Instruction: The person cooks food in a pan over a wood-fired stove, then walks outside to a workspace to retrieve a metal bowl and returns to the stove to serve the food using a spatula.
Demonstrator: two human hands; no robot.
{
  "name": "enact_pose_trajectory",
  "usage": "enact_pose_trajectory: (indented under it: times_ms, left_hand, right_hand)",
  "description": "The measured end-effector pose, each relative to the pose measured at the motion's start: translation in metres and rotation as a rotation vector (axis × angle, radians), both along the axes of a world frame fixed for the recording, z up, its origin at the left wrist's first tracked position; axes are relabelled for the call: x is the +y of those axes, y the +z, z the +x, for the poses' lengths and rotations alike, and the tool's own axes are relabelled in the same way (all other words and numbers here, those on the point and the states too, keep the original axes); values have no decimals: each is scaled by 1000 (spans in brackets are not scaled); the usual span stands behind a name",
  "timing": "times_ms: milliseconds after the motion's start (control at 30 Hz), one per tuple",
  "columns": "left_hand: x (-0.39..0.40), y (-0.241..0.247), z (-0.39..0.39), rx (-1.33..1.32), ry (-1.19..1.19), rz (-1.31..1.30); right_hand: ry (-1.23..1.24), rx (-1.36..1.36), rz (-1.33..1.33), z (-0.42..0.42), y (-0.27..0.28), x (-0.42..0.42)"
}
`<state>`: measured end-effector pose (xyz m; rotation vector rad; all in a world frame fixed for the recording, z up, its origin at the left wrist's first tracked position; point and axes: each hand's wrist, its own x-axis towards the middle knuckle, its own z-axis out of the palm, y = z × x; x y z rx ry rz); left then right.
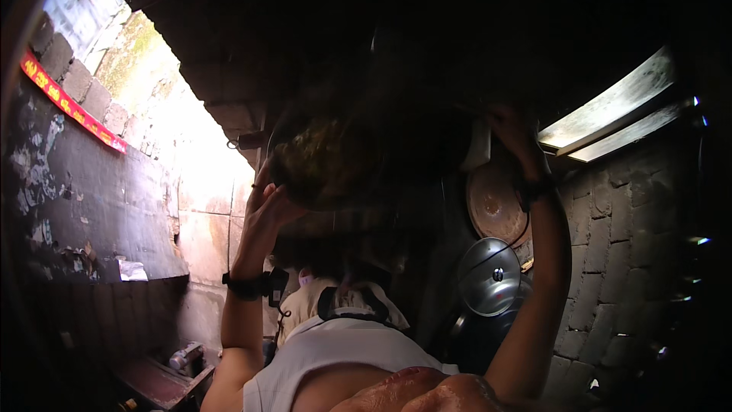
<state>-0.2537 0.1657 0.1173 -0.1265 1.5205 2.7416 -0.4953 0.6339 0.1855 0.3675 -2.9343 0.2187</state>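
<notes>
My left hand (277, 203) grips the near-left side of a round bowl or deep plate (273, 140), its fingers under the edge. Food (317, 146) with greenish and yellow pieces lies in it, dim in the shadow. Faint haze hangs above the food. Farther right, my right hand (506, 123) is raised with its fingers bent in the dark. A thin, dark shape runs left from these fingers, too dim to name, so I cannot tell whether they hold it. Just beside this hand is a pale, flat-sided object (479, 143).
Below my right forearm are a round reddish-brown lid or pan (493, 206) and a glass lid (490, 277) with a knob. A brick wall (600, 240) stands right. At lower left sits a reddish bench or small table (154, 380). Deep shadow hides the area ahead.
</notes>
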Motion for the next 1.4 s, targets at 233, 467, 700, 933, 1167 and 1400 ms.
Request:
enact_pose_trajectory:
  times_ms: [233,467,700,933,1167,1400]
  left_hand:
    - [-3,9,9,-70,54,-42]
    - [-2,7,2,-83,63,-39]
    - [-2,13,5,-93,84,-34]
    - [-4,7,6,-80,77,-41]
    - [-4,9,4,-88,71,-13]
    - [-4,9,5,-83,59,-4]
  right_hand:
    - [198,-180,-171,-36,-5,-87]
    - [428,-334,-455,-32,3,-31]
    - [217,-140,184,6,77,-2]
    - [484,-380,-299,3,-50,-10]
    - [191,-448,-431,42,-66,-84]
    - [161,-201,-467,30,-90,-100]
